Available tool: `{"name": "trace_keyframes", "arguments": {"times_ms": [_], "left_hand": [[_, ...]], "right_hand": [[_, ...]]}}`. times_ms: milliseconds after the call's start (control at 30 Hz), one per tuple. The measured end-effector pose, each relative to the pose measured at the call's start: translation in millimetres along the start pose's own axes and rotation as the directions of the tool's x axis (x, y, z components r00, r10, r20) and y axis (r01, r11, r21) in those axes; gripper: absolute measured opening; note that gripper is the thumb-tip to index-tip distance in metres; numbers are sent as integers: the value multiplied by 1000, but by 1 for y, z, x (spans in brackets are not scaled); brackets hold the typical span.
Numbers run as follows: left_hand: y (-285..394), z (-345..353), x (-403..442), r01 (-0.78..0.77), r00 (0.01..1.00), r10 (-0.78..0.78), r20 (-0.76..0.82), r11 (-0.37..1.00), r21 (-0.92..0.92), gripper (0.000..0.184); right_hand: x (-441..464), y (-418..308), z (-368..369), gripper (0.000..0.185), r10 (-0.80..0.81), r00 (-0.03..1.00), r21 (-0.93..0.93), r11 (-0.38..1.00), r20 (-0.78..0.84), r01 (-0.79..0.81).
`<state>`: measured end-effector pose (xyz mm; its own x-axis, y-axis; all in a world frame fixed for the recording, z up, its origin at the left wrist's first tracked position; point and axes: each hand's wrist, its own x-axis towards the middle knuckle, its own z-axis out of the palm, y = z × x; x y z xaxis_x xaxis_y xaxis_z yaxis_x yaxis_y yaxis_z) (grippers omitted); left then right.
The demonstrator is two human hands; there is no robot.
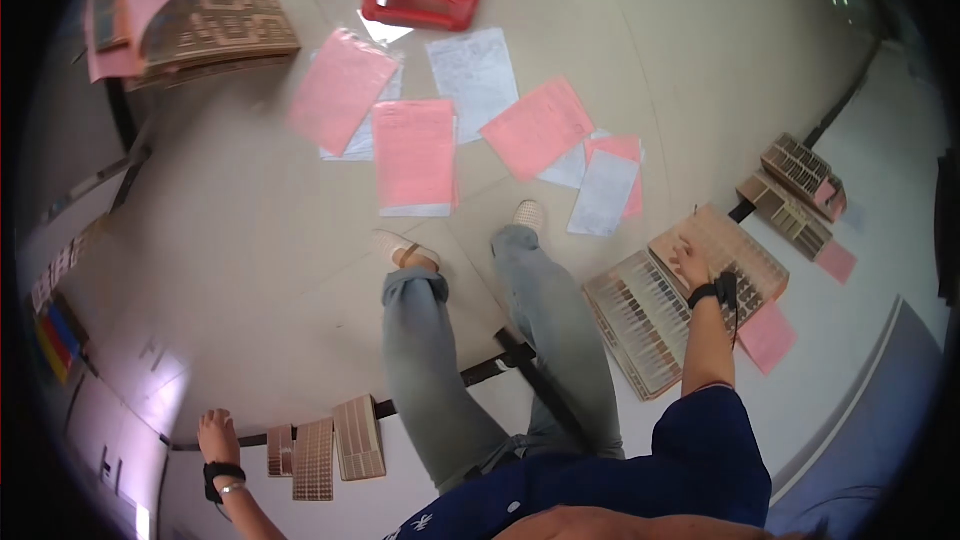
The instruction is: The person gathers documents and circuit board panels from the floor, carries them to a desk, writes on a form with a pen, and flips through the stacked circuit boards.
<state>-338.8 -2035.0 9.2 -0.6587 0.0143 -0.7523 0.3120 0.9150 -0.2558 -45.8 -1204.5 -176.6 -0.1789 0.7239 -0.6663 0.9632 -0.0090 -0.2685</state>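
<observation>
The open tan sample folder with ruled rows (pixel 640 325) is reached by the nearer right grip (pixel 690 262), fingers spread; its pages' length is slanted across the floor's dark edge strip (pixel 484 371). The left grip (pixel 216 432), loosely curled around nothing visible, is held well apart.

Navy top (pixel 710 430), short-sleeved — white marks (pixel 424 522) low on left. Faded grey-blue jeans (pixel 430 340), cuffs rolled. Pale textured shoes (pixel 530 213). Black left wristband (pixel 222 472), silvery bracelet (pixel 233 487) beside it. Black right wristband (pixel 703 295) — small black box (pixel 728 284), thin dark cable (pixel 738 325).
</observation>
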Motion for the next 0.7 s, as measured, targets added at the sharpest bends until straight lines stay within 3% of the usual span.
{"name": "trace_keyframes", "arguments": {"times_ms": [67, 133, 167, 200, 267, 333, 367, 400, 433, 467, 500, 533, 567, 633, 667, 700], "left_hand": [[21, 20, 2, -269, 963, 268, 33, 946, 180, 8], [43, 55, -27, -335, 919, 263, 295, 914, 228, 14], [41, 86, -48, -427, 866, 349, 357, 888, 168, 18], [69, 83, -51, -339, 743, 283, 606, 940, -23, 18], [74, 104, -2, -376, 766, 282, 578, 926, 46, 18], [80, 145, 61, -396, 813, 288, 506, 910, 118, 18], [86, 157, 83, -399, 833, 289, 472, 904, 151, 18], [119, 133, 132, 109, 978, -71, 194, 976, -189, 20], [126, 141, 173, -46, 948, -129, -290, 849, -527, 20], [135, 132, 217, -7, 902, -240, -360, 824, -566, 21], [128, 147, 251, -9, 877, -326, -353, 723, -691, 22], [125, 159, 275, -18, 854, -404, -329, 608, -794, 23], [139, 159, 284, -34, 851, -397, -344, 612, -790, 23], [173, 153, 289, 280, 930, -353, 102, 499, -820, 26], [182, 154, 285, 273, 930, -357, 91, 501, -821, 26], [189, 157, 278, 274, 921, -374, 112, 415, -868, 28]], "right_hand": [[43, 27, -6, 28, -131, 985, -366, 916, 114, 164], [93, 42, -25, 28, -275, 951, -589, 748, 145, 306], [120, 44, -30, 28, -395, 903, -648, 647, 168, 403], [168, 66, -39, 29, -552, 786, -583, 554, 279, 595], [212, 21, -31, 34, -220, 923, -711, 589, 316, 384], [222, -21, 0, 40, -101, 985, -320, 936, 142, 143], [234, -6, 21, 44, -68, 990, -189, 978, 128, 91], [254, 17, 46, 48, -44, 992, -51, 997, 121, 50], [278, 64, 74, 49, -85, 984, -56, 994, 157, 95], [303, 119, 107, 51, -132, 973, -59, 988, 188, 145], [314, 152, 138, 61, -120, 975, -141, 979, 188, 148], [309, 175, 169, 71, -111, 992, -222, 968, 54, 121], [312, 198, 188, 80, -75, 997, -236, 969, -3, 72], [314, 224, 221, 88, 69, 980, -172, 980, -186, -102], [308, 223, 229, 88, 66, 981, -161, 982, -184, -97], [301, 219, 234, 90, 92, 962, -217, 965, -259, -150]]}}
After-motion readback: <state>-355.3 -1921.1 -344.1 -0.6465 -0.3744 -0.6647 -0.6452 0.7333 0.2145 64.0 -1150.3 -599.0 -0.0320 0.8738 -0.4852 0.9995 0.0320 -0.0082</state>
